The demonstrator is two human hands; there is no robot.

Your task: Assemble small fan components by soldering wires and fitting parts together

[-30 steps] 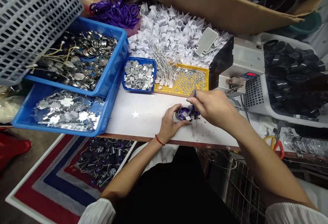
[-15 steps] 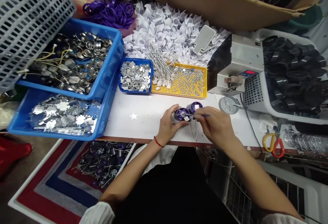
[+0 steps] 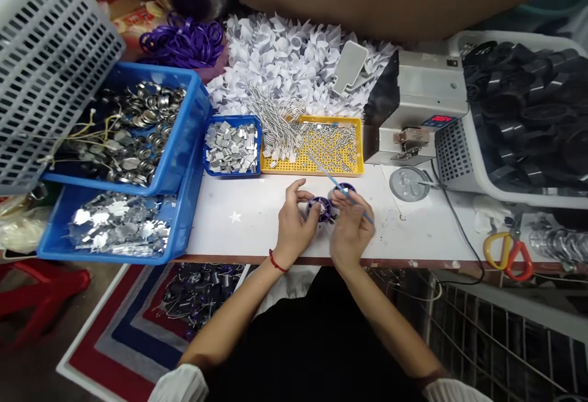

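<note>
Two round purple-rimmed parts stand side by side near the front edge of the white table. My left hand (image 3: 294, 221), a red string on its wrist, has its thumb and fingers on the left purple part (image 3: 320, 209). My right hand (image 3: 353, 227) holds a thin blue stick (image 3: 337, 184), whose pale tip points up and left toward the yellow tray (image 3: 335, 172). Behind the right hand is the other purple part (image 3: 344, 188), partly covered by the fingers. Small metal bits and wires lie in the yellow tray.
A small blue tray (image 3: 207, 144) holds metal squares. Larger blue bins (image 3: 202, 92) stand at the left. A metal machine (image 3: 427, 86) with a red display is right of the yellow tray. Scissors (image 3: 519, 258) lie at the right edge, near a black cable (image 3: 457, 227).
My right hand has drawn back and turned, and the stick's tip has left the left purple part and now points up and left. The camera view has shifted slightly.
</note>
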